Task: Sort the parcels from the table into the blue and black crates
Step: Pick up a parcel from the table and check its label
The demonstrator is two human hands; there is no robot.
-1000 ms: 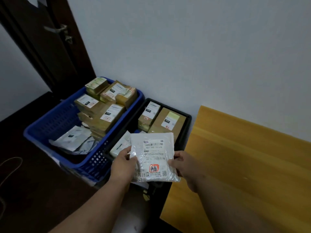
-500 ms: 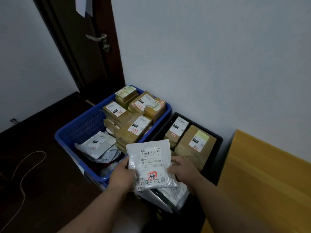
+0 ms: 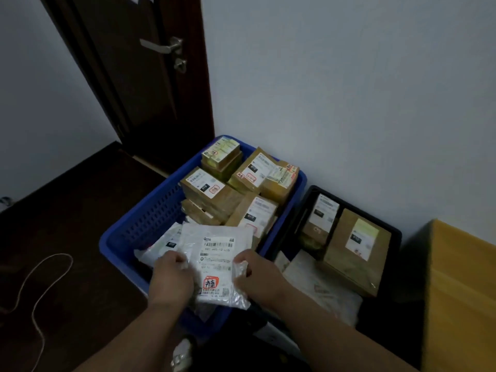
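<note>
Dim corner by a dark door point(image 3: 139, 76), blue crate point(image 3: 120, 245) left, black crate point(image 3: 397, 234) right, yellow surface point(image 3: 461, 291) at far right.

Holding a white poly parcel point(image 3: 214, 264) label-up over the near end of the blue crate, above other soft mailers point(image 3: 161, 248) and near the stacked brown boxes point(image 3: 212, 194). Left hand point(image 3: 171, 280) pinching the parcel's left edge, right hand point(image 3: 257, 277) pinching its right edge, each grip curled onto the film, parcel stretched flat between them. Judging the step as lowering into the blue crate: best keeping it level, setting it on the soft mailers rather than against the box stack, releasing both edges together so nothing slides over the rim.
</note>
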